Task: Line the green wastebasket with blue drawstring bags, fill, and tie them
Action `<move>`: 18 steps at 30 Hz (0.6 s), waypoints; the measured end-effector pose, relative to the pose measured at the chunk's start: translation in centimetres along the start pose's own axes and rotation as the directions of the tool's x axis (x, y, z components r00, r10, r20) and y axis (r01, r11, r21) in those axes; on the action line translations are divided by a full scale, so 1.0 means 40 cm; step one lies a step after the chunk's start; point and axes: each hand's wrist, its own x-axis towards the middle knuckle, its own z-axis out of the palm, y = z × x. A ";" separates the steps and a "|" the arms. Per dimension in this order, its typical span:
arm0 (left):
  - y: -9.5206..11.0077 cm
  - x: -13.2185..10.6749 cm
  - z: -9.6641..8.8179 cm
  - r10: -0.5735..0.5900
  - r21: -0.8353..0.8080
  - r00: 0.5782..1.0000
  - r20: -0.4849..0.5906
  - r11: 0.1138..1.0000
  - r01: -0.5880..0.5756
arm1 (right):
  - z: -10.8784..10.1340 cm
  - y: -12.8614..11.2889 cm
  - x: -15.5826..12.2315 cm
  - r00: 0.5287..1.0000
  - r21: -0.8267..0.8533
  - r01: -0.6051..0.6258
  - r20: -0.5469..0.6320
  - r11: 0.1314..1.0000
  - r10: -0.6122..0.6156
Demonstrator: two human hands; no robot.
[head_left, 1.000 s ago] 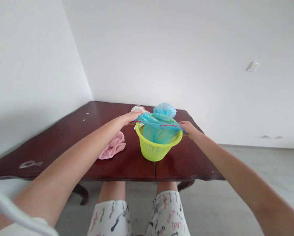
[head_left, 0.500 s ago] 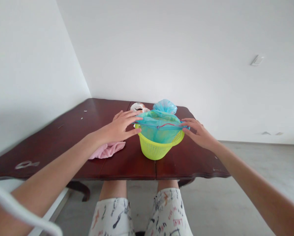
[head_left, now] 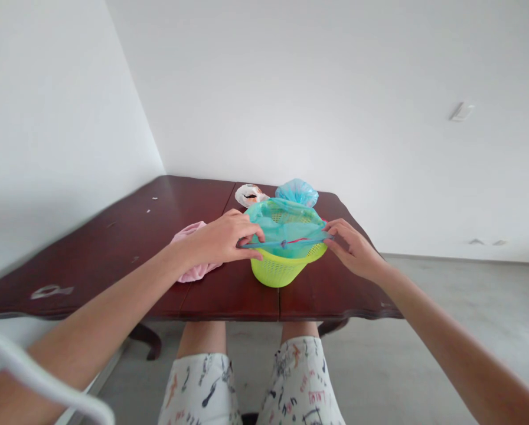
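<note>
**Teal plastic bag (head_left: 286, 219) stretched over a lime-green basket (head_left: 276, 273)**

The left hand (head_left: 220, 239) and right hand (head_left: 355, 248) are apart, either side of the basket, pinching the bag's edge taut across its front. The basket sits on a dark red wooden surface (head_left: 229, 292). If the thin film slipped from the fingers, it could spring back; hard pulling could tear it. An uneven pull could also slide or tip the light basket. A pink towel (head_left: 192, 251) lies just beside the left hand, a possible snag. Behind stand a puffed blue plastic bag (head_left: 296, 192) and a white plastic bag (head_left: 249, 195). The film probably hides the basket's far rim.
</note>
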 end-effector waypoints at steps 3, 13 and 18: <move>0.011 -0.010 0.015 0.040 0.065 0.997 -0.060 0.997 -0.036 | 0.005 0.003 -0.023 0.999 0.057 -0.033 0.017 0.998 0.032; 0.050 -0.090 0.163 0.060 0.177 0.961 -0.268 0.984 -0.013 | 0.002 -0.005 -0.076 0.982 0.013 -0.065 0.180 0.998 0.062; 0.066 -0.114 0.158 0.052 0.140 0.976 -0.210 0.990 -0.022 | 0.003 -0.024 -0.076 0.988 -0.141 0.006 0.156 0.990 0.016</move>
